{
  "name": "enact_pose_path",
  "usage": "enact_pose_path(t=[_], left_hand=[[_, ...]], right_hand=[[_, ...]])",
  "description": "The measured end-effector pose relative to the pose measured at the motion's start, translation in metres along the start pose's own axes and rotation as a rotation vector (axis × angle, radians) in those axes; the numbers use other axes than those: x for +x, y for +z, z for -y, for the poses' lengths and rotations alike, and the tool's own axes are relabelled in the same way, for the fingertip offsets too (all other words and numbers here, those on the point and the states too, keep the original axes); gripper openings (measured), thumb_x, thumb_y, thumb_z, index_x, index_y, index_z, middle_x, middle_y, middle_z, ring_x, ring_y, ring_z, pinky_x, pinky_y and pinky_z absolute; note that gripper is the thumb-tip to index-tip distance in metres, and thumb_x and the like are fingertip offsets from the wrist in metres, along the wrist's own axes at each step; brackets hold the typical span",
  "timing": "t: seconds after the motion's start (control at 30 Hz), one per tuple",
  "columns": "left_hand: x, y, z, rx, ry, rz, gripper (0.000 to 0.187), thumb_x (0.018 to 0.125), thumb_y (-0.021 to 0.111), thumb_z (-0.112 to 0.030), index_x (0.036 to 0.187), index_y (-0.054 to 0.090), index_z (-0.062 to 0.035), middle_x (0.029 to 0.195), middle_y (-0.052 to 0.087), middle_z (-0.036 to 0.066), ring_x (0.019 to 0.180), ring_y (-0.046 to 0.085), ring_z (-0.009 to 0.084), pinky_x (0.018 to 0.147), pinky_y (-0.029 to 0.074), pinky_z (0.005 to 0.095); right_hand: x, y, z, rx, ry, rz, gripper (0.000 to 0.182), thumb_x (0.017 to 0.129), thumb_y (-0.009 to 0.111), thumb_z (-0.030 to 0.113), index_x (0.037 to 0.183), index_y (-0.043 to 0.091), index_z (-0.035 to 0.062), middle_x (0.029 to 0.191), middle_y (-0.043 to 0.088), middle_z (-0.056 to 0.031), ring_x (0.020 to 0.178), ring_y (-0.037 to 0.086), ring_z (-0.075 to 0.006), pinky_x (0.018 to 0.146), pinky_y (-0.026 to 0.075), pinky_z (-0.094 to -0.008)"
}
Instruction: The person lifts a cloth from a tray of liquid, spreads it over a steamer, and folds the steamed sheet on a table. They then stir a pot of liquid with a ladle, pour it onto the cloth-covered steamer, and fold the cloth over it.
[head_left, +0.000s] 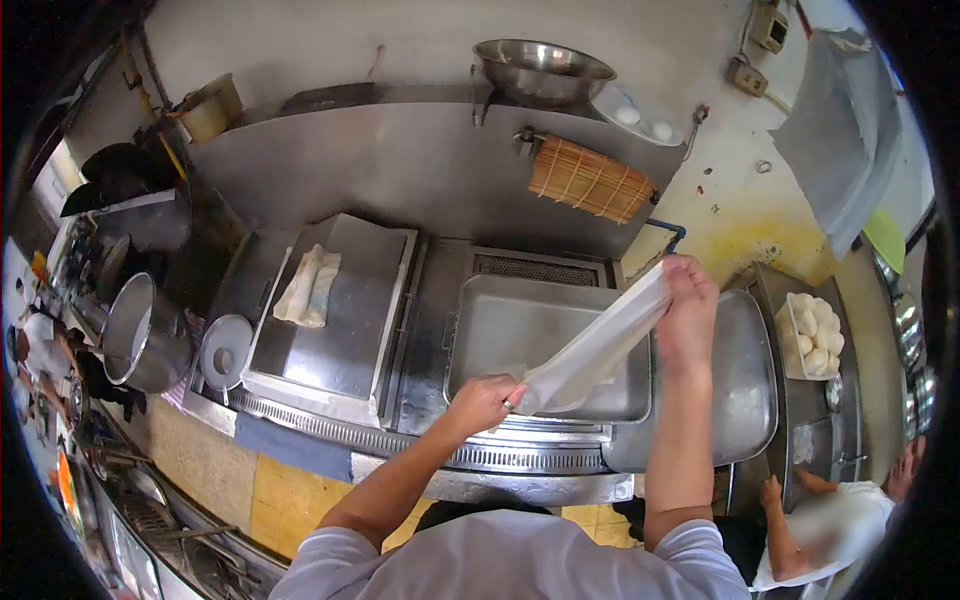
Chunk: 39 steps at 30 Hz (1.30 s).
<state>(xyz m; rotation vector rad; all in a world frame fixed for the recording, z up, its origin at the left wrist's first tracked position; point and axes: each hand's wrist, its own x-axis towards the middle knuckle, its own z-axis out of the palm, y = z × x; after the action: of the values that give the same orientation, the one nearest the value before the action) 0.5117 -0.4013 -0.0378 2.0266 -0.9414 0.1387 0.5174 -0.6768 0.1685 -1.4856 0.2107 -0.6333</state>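
A white cloth (600, 345) is stretched on a slant between my two hands, above a shallow rectangular metal tray (500, 310). My left hand (485, 405), with a ring on one finger, is closed round its lower end near the tray's front edge. Higher up and to the right, my right hand (688, 300) grips the other end. The cloth hides part of the tray. A second metal tray (735, 400) lies to the right, partly behind my right forearm. On the flat steel box (325, 350) at the left rests a folded whitish cloth (308, 287).
A large steel pot (150, 335) and a round lid (227, 350) stand left. A steel bowl (545, 72) and a plate with white eggs (640, 115) sit on the back ledge, above a hanging bamboo mat (590, 180). Another person (825, 530) works at right, near a white-filled container (810, 340).
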Motion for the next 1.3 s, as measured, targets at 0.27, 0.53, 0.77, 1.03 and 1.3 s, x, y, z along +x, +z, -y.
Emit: enact_pose_path(t=[0.27,0.53,0.77,1.03,1.3], left_hand=[[0.009,0.024,0.051,0.201,-0.132,0.166,0.042,0.106,0.046,-0.036,0.089,0.07,-0.0057,0.09,0.071,0.017,0.083,0.069,0.0397,0.075,0.056,0.0521],[0.005,0.065,0.097,0.525,-0.226,0.412,0.023,0.095,0.056,-0.022,0.099,0.075,-0.01,0.103,0.072,0.016,0.096,0.071,0.0362,0.082,0.058,0.0486],[0.04,0.034,0.028,0.47,-0.437,0.488,0.048,0.083,0.073,-0.026,0.126,0.064,-0.0049,0.122,0.064,0.019,0.116,0.062,0.0436,0.096,0.053,0.0516],[0.108,0.025,-0.017,0.15,-0.312,0.245,0.026,0.086,0.062,-0.021,0.103,0.073,-0.005,0.103,0.072,0.022,0.097,0.068,0.0439,0.088,0.054,0.0523],[0.077,0.041,0.021,0.14,-0.277,0.152,0.023,0.091,0.056,-0.019,0.095,0.071,-0.0026,0.095,0.07,0.026,0.09,0.068,0.0464,0.084,0.053,0.0564]], right_hand=[[-0.002,0.011,0.005,-0.03,-0.088,0.086,0.016,0.102,0.06,0.015,0.093,0.067,0.0038,0.082,0.061,0.0042,0.076,0.05,-0.0049,0.071,0.041,-0.0241],[-0.009,0.021,-0.002,-0.22,-0.171,0.105,0.019,0.104,0.059,0.017,0.095,0.066,0.002,0.083,0.06,0.0036,0.081,0.052,-0.0076,0.077,0.043,-0.0251],[-0.023,0.028,-0.003,-0.378,-0.203,0.174,0.022,0.105,0.058,0.02,0.096,0.064,0.0009,0.08,0.058,0.0015,0.079,0.052,-0.0087,0.074,0.044,-0.0266],[-0.038,0.041,0.006,-0.363,-0.169,0.217,0.019,0.104,0.058,0.016,0.094,0.064,0.0011,0.078,0.057,0.0019,0.076,0.05,-0.0081,0.07,0.044,-0.0268],[-0.022,-0.001,0.02,-0.298,-0.242,0.04,0.019,0.104,0.058,0.018,0.094,0.064,0.0029,0.079,0.057,0.0043,0.076,0.05,-0.0064,0.069,0.043,-0.0252]])
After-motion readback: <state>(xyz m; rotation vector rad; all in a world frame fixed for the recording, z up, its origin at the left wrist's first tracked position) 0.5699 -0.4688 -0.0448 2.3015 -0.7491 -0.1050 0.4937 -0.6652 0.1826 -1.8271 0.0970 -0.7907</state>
